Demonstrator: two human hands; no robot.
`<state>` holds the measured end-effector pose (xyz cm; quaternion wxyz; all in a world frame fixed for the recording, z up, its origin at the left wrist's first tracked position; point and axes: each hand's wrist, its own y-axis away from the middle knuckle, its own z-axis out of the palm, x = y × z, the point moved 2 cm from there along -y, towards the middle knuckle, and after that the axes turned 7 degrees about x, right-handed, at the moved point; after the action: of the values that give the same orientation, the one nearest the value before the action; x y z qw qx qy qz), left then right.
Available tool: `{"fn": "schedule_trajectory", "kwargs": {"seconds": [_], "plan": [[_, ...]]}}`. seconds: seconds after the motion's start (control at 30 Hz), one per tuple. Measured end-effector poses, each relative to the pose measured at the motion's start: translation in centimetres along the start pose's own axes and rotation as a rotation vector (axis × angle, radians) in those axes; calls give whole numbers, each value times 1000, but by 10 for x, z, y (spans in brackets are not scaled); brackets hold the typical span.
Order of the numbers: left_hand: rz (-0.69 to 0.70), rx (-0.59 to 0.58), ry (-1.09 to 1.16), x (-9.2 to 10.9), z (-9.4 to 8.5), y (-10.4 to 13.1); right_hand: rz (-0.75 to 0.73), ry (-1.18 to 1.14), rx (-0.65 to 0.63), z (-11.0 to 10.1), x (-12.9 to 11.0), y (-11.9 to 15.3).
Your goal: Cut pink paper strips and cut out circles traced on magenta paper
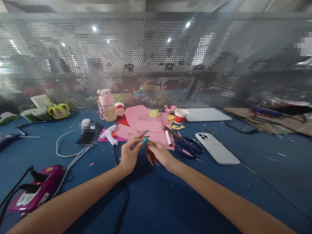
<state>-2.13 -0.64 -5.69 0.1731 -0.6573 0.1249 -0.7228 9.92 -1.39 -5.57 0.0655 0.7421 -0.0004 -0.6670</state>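
Note:
My left hand (129, 153) and my right hand (161, 155) meet above the blue table, fingers bent and pinched. Between the fingertips is a small teal piece (145, 140); it touches or lies close to both hands, and long nails may be part of what shows there. A reddish-brown item (151, 155) with thin pointed ends hangs below the fingers of my right hand. Its upper part is hidden by those fingers. Beyond the hands lie pink paper sheets (148, 125) and a white marker (168, 138).
A glue gun (110, 135) with its cord lies left of the hands. Dark-blue scissors (188, 146) and a white phone (216, 149) lie right. Behind stand a bottle (107, 105) and a red-white cup (180, 116). A magenta power strip (37, 190) is near left.

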Motion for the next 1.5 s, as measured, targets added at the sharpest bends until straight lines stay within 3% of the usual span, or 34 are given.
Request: {"fn": "schedule_trajectory", "kwargs": {"seconds": [0.1, 0.17, 0.2, 0.27, 0.37, 0.43, 0.6, 0.8, 0.93, 1.0, 1.2, 1.33, 1.5], "plan": [[-84, 53, -43, -2, -3, -5, -384, 692, 413, -47, -17, -3], [-140, 20, -57, -5, -3, -7, -467, 1053, 616, -80, -19, -3], [-169, 0, -45, -6, -3, -8, -436, 1184, 684, -95, -16, -2], [-237, -26, -3, -8, -2, -9, -269, 1321, 686, -119, -5, -2], [-315, -36, 32, -12, 0, -10, -94, 1284, 502, -134, 11, -1], [-329, -35, 27, -14, 1, -9, -35, 1209, 454, -133, 17, 0], [-320, -33, 6, -18, 1, -7, 3, 1135, 548, -125, 18, 2], [-363, -102, 44, -15, 2, -13, -246, 806, 561, -123, 16, 1], [-340, -184, -78, 3, 1, -25, -365, 501, 444, -115, 13, 4], [-356, -285, -147, 12, 2, -30, -402, 434, 405, -108, 9, 9], [-354, -429, -154, 23, 2, -35, -559, 658, 420, -91, -6, 26], [-354, -434, -153, 27, 3, -34, -716, 889, 375, -80, -8, 30], [-325, -428, -202, 42, 5, -32, -727, 1042, 307, -72, -1, 31]]}}
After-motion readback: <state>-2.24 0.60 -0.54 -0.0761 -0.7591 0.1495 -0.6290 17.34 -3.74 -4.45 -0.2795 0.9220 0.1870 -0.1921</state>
